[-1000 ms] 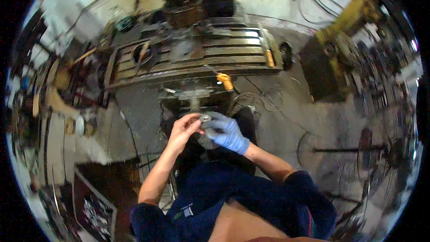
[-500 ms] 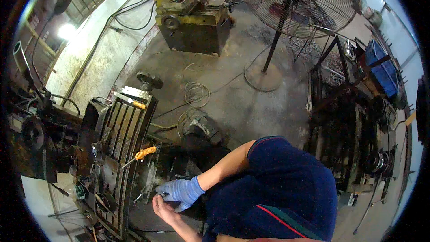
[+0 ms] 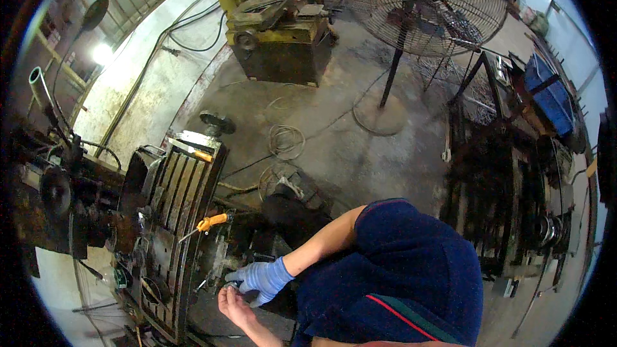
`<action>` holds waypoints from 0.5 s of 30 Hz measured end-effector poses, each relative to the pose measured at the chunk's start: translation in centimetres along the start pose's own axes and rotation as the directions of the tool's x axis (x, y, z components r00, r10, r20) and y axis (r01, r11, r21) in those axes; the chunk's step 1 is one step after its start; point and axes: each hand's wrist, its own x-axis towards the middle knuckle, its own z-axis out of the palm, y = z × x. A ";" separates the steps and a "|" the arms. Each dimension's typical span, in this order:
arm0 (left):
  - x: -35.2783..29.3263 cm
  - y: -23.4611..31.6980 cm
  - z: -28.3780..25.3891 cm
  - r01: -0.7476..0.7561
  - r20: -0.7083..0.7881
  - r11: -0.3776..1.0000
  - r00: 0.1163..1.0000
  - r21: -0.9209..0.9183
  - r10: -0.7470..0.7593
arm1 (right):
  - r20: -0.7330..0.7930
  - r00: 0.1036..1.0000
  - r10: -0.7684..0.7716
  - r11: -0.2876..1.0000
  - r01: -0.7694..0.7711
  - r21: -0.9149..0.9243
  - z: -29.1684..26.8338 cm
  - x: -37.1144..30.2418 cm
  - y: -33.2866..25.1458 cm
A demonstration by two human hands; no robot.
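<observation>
Over on the left, an orange-handled tool (image 3: 213, 222) lies at the slotted machine table's (image 3: 173, 180) edge. Nearby, a small metal part (image 3: 232, 284), mostly hidden, sits between bare left hand (image 3: 236, 308), fingertips pinched on it, and gloved right hand (image 3: 263, 281), curled around it. Two-handed handling, apparently; moving it calls for steady fingertips.

Right hand (image 3: 262, 281) in a light-blue glove (image 3: 275, 274) with paler bands at seven o'clock, navy shirt (image 3: 405, 257) with a red and green stripe (image 3: 406, 314) at five, yellow-orange tool handle (image 3: 214, 221) at eight, yellow-and-dark machine (image 3: 279, 51) near twelve, blue crate (image 3: 548, 97) toward three.
</observation>
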 end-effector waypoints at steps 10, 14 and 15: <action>7.1 3.4 -0.6 -0.296 0.040 0.747 0.939 0.596 0.340 | 0.013 0.980 0.198 0.976 -0.198 0.090 -4.0 1.3 2.7; 11.5 7.2 -4.1 -0.310 0.037 0.534 0.887 0.786 0.460 | 0.039 0.977 0.211 0.977 -0.210 -0.032 -6.8 -0.3 4.5; 13.3 6.8 -5.2 -0.341 -0.018 0.538 0.832 0.771 0.554 | 0.058 0.972 0.230 0.973 -0.229 -0.015 -7.8 -0.9 4.9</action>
